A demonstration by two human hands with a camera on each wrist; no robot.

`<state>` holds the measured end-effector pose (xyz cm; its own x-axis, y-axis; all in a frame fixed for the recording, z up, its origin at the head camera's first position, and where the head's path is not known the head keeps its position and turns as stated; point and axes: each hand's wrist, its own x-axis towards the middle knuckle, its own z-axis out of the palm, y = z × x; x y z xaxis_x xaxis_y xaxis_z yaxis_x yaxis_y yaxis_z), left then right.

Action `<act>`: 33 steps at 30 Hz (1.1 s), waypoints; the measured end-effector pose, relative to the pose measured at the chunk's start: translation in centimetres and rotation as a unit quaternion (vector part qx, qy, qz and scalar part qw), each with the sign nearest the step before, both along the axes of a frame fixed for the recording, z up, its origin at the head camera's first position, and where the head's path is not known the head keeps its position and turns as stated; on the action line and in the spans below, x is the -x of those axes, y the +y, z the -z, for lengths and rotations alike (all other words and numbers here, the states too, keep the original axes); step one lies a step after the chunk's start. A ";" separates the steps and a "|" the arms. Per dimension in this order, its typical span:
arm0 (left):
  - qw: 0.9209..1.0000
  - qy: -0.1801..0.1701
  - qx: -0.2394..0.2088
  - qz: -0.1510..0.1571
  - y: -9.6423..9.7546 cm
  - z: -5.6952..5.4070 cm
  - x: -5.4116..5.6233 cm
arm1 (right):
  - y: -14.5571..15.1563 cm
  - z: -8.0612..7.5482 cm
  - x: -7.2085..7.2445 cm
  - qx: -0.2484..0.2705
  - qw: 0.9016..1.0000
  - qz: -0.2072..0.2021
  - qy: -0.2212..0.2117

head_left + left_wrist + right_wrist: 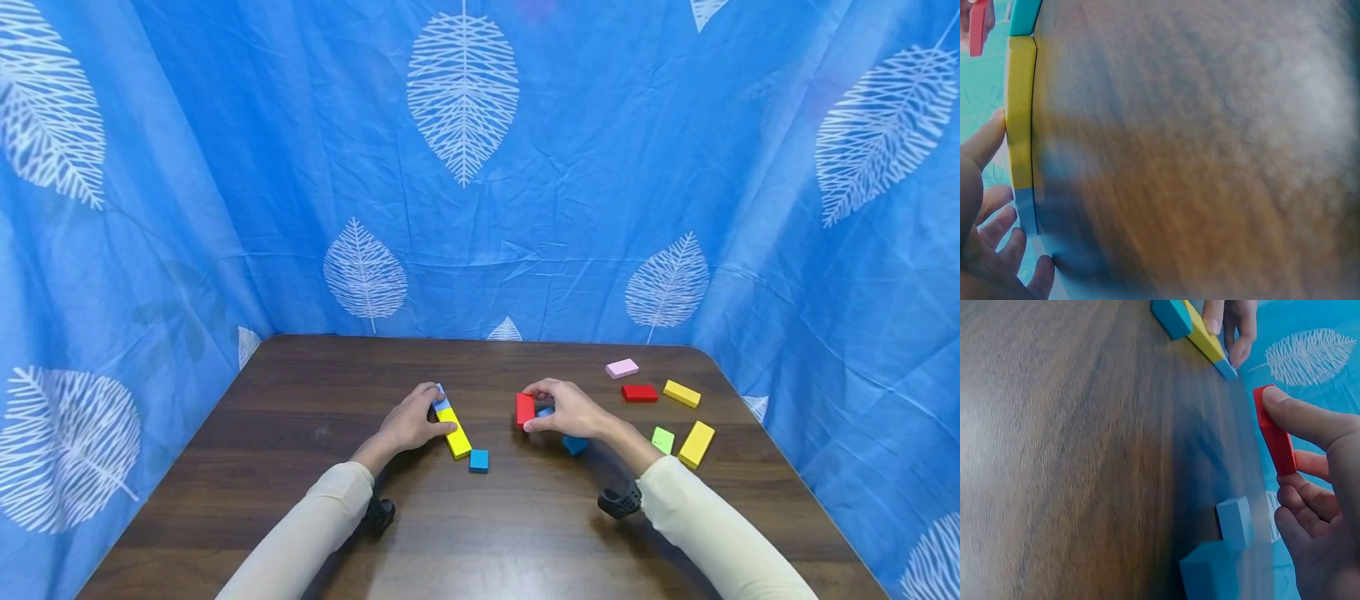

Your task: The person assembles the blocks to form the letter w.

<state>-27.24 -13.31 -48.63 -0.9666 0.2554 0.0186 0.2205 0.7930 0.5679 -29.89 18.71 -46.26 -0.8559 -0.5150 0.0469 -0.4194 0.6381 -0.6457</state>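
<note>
My right hand (566, 408) pinches a red rectangular block (525, 411) by its ends between thumb and fingers, raised off the table in the right wrist view. Below that hand lie a light blue block (1235, 523) and a darker blue block (575, 446). On the left, a yellow block (454, 435) joins end to end with a light blue block (441, 402). My left hand (411, 419) rests along this row, thumb against the yellow block and fingers spread by the light blue one. A blue square block (478, 461) sits at the yellow block's near end.
Toward the right side of the brown table (300, 517) lie a pink block (622, 368), another red block (639, 393), two yellow blocks (682, 393) and a green block (662, 440). A blue leaf-print curtain (570, 167) surrounds the table's back and sides.
</note>
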 end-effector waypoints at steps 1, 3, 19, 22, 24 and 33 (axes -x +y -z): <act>1.000 0.001 0.000 0.000 0.0 0.0 0.0 | -0.1 0.1 -0.1 0.001 1.000 -0.001 0.002; 1.000 0.004 0.001 0.001 0.0 0.1 -0.1 | -0.4 0.2 -0.2 0.005 1.000 0.000 0.005; 1.000 0.008 0.000 -0.003 0.3 0.3 -0.3 | -2.5 1.8 -1.0 0.007 0.999 -0.029 0.023; 1.000 0.007 0.003 -0.007 0.3 0.4 -0.3 | -2.8 2.2 -1.1 0.001 0.999 -0.035 0.023; 1.000 0.008 0.005 -0.009 0.3 0.5 -0.3 | -3.0 2.5 -1.2 0.001 0.999 -0.038 0.022; 1.000 0.011 0.007 -0.010 0.4 0.6 -0.4 | -3.7 3.2 -1.3 -0.010 0.998 -0.046 0.038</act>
